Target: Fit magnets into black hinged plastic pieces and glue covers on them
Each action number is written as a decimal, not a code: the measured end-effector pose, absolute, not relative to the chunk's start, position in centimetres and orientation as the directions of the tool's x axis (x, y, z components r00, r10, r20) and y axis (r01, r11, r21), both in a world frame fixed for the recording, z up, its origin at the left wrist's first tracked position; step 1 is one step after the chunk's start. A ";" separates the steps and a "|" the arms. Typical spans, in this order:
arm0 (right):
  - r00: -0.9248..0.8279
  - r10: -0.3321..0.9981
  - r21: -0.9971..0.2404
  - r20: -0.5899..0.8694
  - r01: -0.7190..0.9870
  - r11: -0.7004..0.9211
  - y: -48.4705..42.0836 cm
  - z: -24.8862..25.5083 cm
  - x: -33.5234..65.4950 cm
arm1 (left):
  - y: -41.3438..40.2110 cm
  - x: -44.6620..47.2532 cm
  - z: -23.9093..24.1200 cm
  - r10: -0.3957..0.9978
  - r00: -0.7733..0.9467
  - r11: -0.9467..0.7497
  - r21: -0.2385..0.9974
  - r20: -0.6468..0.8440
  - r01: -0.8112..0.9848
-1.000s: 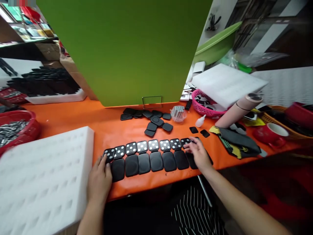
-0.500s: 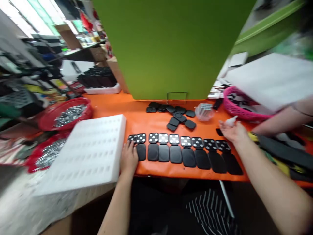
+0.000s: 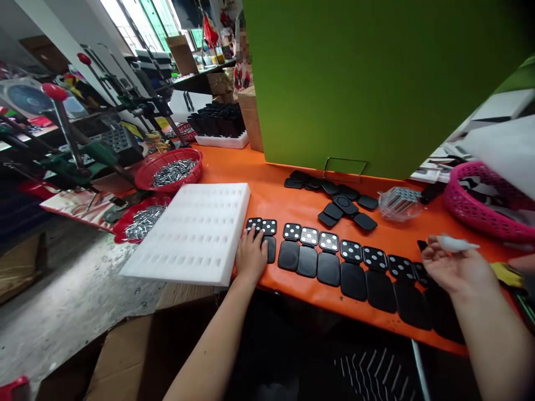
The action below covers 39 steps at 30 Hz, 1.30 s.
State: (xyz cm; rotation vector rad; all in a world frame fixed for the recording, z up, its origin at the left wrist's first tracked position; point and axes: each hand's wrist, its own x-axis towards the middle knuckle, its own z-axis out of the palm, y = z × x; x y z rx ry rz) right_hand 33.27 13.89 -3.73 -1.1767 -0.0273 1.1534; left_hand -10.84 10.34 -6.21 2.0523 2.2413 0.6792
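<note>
A row of several open black cases (image 3: pixel 334 262), each with a dotted square lid, runs along the front of the orange table (image 3: pixel 280 197). My left hand (image 3: pixel 252 257) lies flat, fingers spread, on the leftmost cases of the row. My right hand (image 3: pixel 453 269) hovers over the right end of the row and grips a small white squeeze bottle (image 3: pixel 456 243), its tip pointing right.
A white foam tray (image 3: pixel 192 231) lies left of the row. Red baskets of metal parts (image 3: pixel 172 171) sit beyond it. Loose black pieces (image 3: pixel 334 197), a clear cup of metal bits (image 3: pixel 399 203) and a pink basket (image 3: pixel 480 203) stand before a green board (image 3: pixel 376 78).
My right hand left the row's right end, reached to the white bottle and lifted it. My view swung left. The left hand stayed on the leftmost cases.
</note>
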 end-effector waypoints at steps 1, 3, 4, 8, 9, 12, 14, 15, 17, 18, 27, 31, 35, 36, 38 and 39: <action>0.473 0.709 -0.722 -0.523 -0.688 -0.074 13.7 -3.7 32.8 | 10.2 -10.9 -6.2 0.960 -0.098 0.014 0.308 0.261 0.951; 0.483 0.713 -0.725 -0.509 -0.687 -0.051 13.5 -3.5 31.8 | 10.1 -10.9 -6.0 0.964 -0.046 -0.026 0.264 0.263 0.964; 0.493 0.716 -0.731 -0.495 -0.682 -0.036 13.4 -3.4 31.2 | 10.0 -10.9 -5.9 0.963 -0.025 -0.043 0.244 0.269 0.969; 0.481 0.733 -0.736 -0.480 -0.675 -0.040 13.1 -2.8 29.1 | 10.0 -10.9 -5.6 0.961 0.024 -0.082 0.200 0.276 0.976; 0.471 0.738 -0.734 -0.484 -0.677 -0.049 13.0 -2.7 28.7 | 10.0 -10.9 -5.7 0.962 0.024 -0.082 0.202 0.273 0.976; 0.440 0.757 -0.732 -0.483 -0.677 -0.074 12.7 -2.5 27.8 | 10.1 -11.0 -6.0 0.963 -0.004 -0.056 0.214 0.270 0.975; 0.423 0.766 -0.729 -0.484 -0.679 -0.085 12.4 -2.6 27.5 | 10.1 -11.0 -6.2 0.963 -0.019 -0.042 0.219 0.268 0.975; 0.416 0.771 -0.727 -0.482 -0.680 -0.088 12.3 -2.6 27.4 | 10.0 -11.0 -6.2 0.963 -0.020 -0.042 0.221 0.269 0.974; 0.403 0.780 -0.727 -0.478 -0.680 -0.094 11.9 -2.7 27.3 | 10.0 -11.1 -6.1 0.963 -0.009 -0.055 0.227 0.271 0.972; 0.396 0.786 -0.728 -0.475 -0.678 -0.098 11.8 -2.7 27.2 | 9.9 -11.1 -6.0 0.962 -0.001 -0.064 0.230 0.272 0.971; 0.212 0.835 -0.676 -0.508 -0.698 -0.234 11.4 -1.6 22.2 | 9.3 -10.7 -5.1 0.960 0.013 -0.084 0.245 0.279 0.966; 0.060 0.864 -0.656 -0.499 -0.678 -0.332 13.1 -1.1 16.7 | 7.6 -10.2 -4.8 0.963 0.109 -0.168 0.233 0.246 0.958; -0.014 0.910 -0.729 -0.414 -0.594 -0.341 16.1 -0.7 10.0 | 6.5 -10.2 -5.0 0.975 0.147 -0.188 0.259 0.168 0.947; -0.020 0.927 -0.774 -0.373 -0.545 -0.323 16.9 -0.7 8.2 | 6.4 -10.2 -5.1 0.977 0.145 -0.184 0.268 0.159 0.946; -0.041 0.955 -0.845 -0.294 -0.455 -0.280 18.5 -1.0 4.7 | 6.5 -10.3 -5.2 0.979 0.132 -0.173 0.280 0.158 0.944; -0.053 0.962 -0.866 -0.269 -0.425 -0.265 19.1 -1.3 3.1 | 6.6 -10.3 -5.3 0.979 0.125 -0.167 0.284 0.161 0.944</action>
